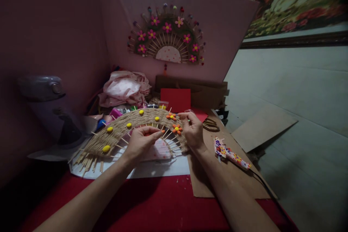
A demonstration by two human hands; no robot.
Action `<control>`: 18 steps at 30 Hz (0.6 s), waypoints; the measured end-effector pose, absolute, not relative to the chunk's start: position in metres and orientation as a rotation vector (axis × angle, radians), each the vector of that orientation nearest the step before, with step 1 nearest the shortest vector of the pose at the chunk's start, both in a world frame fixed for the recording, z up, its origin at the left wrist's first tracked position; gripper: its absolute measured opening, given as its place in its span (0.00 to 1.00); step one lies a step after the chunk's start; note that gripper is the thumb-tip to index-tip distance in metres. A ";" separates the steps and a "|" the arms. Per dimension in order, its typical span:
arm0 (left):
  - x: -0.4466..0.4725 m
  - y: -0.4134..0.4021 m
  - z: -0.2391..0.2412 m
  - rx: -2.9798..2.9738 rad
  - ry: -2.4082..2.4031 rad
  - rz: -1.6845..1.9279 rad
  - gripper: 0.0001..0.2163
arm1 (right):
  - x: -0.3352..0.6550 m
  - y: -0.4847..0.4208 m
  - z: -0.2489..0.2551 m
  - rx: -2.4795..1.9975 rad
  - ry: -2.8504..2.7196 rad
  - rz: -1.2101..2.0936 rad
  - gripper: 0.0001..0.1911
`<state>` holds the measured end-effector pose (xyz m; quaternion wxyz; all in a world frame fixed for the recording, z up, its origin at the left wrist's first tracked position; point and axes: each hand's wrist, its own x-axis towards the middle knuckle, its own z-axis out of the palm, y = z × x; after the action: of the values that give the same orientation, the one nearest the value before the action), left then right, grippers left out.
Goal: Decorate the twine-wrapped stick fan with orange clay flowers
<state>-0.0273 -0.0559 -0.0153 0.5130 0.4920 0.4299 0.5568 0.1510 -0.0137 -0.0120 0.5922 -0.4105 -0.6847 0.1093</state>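
A half-round fan of wooden sticks woven with jute twine (pixel 127 127) lies on white paper. Several yellow dots sit on its band, and two orange flowers (pixel 176 128) lie near its right end. My left hand (pixel 141 141) rests on the fan's middle, fingers curled, pinching a small orange piece at the fingertips. My right hand (pixel 193 130) is at the fan's right end beside the orange flowers, fingers bent and pressed together on something too small to make out.
A finished fan with pink flowers (pixel 167 38) hangs on the pink board behind. A patterned glue gun (pixel 231 154) lies on brown cardboard to the right. Pink cloth (pixel 123 88), a red card (pixel 175 99) and small containers crowd the back. A grey fan (pixel 43 90) stands left.
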 end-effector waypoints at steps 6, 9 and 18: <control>-0.022 -0.050 -0.019 1.723 1.291 1.550 0.03 | 0.179 0.021 -0.029 -1.342 -1.551 0.010 0.16; -0.014 -0.042 -0.010 2.079 1.579 1.433 0.07 | 0.182 0.027 -0.036 -1.418 -1.604 0.029 0.16; 0.013 -0.013 -0.009 2.432 2.057 1.019 0.13 | 0.180 0.027 -0.034 -1.410 -1.568 0.097 0.20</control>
<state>0.0127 -0.0126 -0.0088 -0.1013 0.7234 0.6120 0.3031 0.1798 0.0270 -0.0343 0.4928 -0.5814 -0.6462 0.0399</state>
